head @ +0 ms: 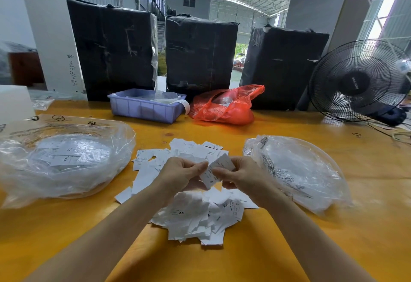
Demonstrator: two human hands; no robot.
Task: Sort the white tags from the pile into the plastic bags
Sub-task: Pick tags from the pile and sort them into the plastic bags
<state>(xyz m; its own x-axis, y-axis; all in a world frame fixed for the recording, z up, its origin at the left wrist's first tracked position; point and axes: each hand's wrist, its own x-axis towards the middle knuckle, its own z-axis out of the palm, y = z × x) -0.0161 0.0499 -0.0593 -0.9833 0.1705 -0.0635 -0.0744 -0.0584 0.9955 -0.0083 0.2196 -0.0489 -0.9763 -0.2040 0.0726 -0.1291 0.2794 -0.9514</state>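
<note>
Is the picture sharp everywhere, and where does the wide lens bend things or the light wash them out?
Head view: the tag in both hands is sharp; the right clear bag smears at its edge; the pillars lean inward; the window at upper right is blown out.

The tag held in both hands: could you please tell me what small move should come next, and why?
Probably carry the tag to one of the bags: both hands pinch it above the pile, and its "S" mark is readable. Which bag takes S is unclear.
</note>
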